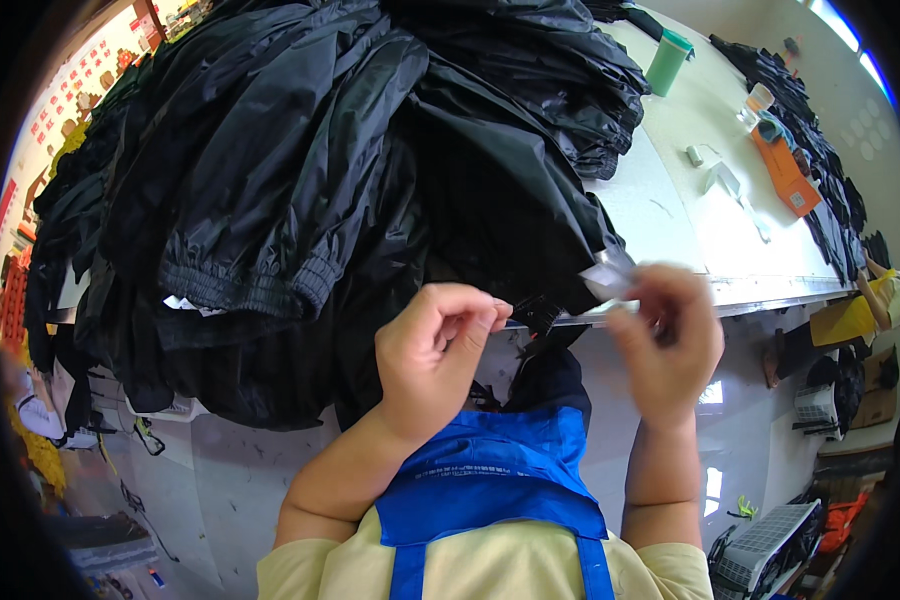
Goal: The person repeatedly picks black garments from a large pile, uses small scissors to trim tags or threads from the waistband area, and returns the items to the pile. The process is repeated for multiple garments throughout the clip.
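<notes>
A large heap of black, shiny garments [270, 150] with gathered elastic hems covers the left and middle of the table. My left hand [435, 350] is closed in a pinch beside the black cloth edge [537, 312] at the table's front; what its fingertips hold is too small to make out. My right hand [670, 335] is curled and smeared by motion, a little to the right of that edge. At its fingertips is a small silvery-white thing [607, 275], too blurred to name. Something dark shows inside that palm.
On the white table [670, 220] stand a green cylindrical container [668, 62], a clear cup [757, 104] and an orange box [785, 172]. More black garments line the far right. A person in yellow [850, 318] is at the right; a white basket [765, 545] stands on the floor.
</notes>
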### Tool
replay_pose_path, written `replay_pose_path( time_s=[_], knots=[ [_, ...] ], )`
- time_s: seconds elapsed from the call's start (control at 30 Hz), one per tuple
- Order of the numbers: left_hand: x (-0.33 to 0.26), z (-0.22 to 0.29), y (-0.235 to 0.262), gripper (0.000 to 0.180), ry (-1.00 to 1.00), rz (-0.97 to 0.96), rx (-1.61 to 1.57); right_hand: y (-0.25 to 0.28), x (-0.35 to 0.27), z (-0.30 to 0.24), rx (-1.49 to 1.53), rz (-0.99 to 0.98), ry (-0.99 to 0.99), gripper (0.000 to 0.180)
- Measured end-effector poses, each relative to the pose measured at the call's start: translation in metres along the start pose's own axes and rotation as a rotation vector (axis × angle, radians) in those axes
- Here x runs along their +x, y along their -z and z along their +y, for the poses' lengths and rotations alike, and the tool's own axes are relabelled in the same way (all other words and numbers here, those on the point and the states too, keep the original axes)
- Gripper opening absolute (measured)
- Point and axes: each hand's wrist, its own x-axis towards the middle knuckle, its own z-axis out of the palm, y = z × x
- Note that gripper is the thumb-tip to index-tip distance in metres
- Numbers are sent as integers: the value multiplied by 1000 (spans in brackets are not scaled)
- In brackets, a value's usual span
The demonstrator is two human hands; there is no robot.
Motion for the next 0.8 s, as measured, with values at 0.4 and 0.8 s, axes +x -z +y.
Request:
replay_pose_path(
  time_s=[0.4, 0.8],
  knots=[
    [6, -21, -21, 75, 656, -57, -726, -22, -13, 53, 375, -124, -377, 18],
    [-14, 12, 47, 53, 349, 209, -733, -31, -26, 32, 235, -172, -18, 39]
  ],
)
